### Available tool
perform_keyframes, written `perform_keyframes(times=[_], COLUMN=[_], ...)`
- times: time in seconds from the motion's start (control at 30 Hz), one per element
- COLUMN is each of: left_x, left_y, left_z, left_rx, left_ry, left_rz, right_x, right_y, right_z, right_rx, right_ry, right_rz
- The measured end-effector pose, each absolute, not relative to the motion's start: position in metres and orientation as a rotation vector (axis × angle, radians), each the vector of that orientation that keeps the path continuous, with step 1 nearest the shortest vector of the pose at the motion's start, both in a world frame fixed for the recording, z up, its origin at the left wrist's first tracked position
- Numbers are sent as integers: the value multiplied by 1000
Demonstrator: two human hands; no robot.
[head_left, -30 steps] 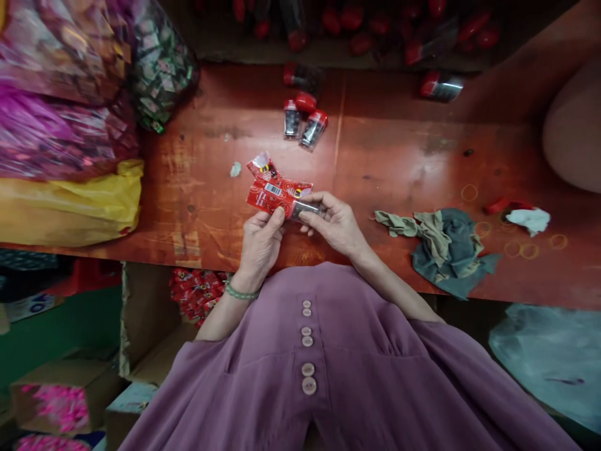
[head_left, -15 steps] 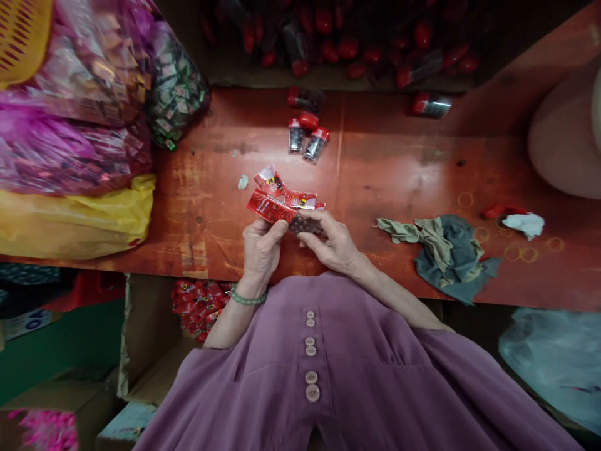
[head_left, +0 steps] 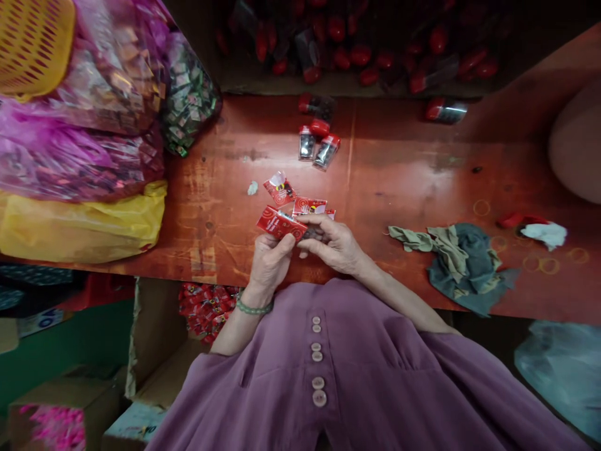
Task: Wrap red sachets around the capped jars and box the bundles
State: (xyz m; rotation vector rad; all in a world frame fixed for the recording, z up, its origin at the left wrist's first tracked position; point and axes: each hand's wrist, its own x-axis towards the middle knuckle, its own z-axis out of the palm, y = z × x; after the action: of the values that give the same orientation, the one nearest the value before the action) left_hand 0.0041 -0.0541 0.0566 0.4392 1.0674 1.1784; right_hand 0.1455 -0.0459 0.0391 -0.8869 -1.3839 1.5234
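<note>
My left hand (head_left: 270,263) is closed, thumb on top, on a red printed plastic sleeve (head_left: 277,223). At the sleeve's right end my right hand (head_left: 335,244) grips a small clear bottle of dark balls (head_left: 312,233), mostly hidden by the fingers. Whether the bottle is inside the sleeve I cannot tell. Just beyond my hands two more red sleeves lie on the table, one tilted sleeve (head_left: 278,188) and one flatter sleeve (head_left: 310,205). Farther back is a cluster of red-capped bottles (head_left: 325,152) with dark contents.
A large open carton (head_left: 375,88) with many red-capped bottles stands at the back. Filled bags (head_left: 113,156) crowd the left, with a yellow basket (head_left: 35,47) on top. To the right lie rags (head_left: 469,263) and a lone bottle (head_left: 446,111). Red packets (head_left: 209,307) fill a box below.
The whole view has shifted slightly, so everything sits a little lower and farther right. Both hands keep their hold, and the held sleeve and bottle look nearly the same.
</note>
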Motion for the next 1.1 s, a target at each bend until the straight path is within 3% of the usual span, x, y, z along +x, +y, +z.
perform_keyframes(times=[0.17, 0.63, 0.87, 0.97, 1.1], left_x=[-3, -21, -67, -117, -182], left_y=[-55, -62, -91, -126, -172], left_z=[53, 41, 44, 52, 66], left_rx=[379, 478, 565, 646, 711], left_ry=[1221, 1135, 1405, 1781, 2200], left_rz=[1413, 1188, 1160, 991, 600], right_x=[137, 121, 103, 109, 122], right_y=[-40, -29, -23, -9, 19], right_z=[36, 30, 37, 43, 45], right_rx=[-902, -960, -868, -918, -1341], right_ry=[-1240, -1164, -1801, -2106, -2311], right_rz=[1663, 1822, 1549, 1161, 684])
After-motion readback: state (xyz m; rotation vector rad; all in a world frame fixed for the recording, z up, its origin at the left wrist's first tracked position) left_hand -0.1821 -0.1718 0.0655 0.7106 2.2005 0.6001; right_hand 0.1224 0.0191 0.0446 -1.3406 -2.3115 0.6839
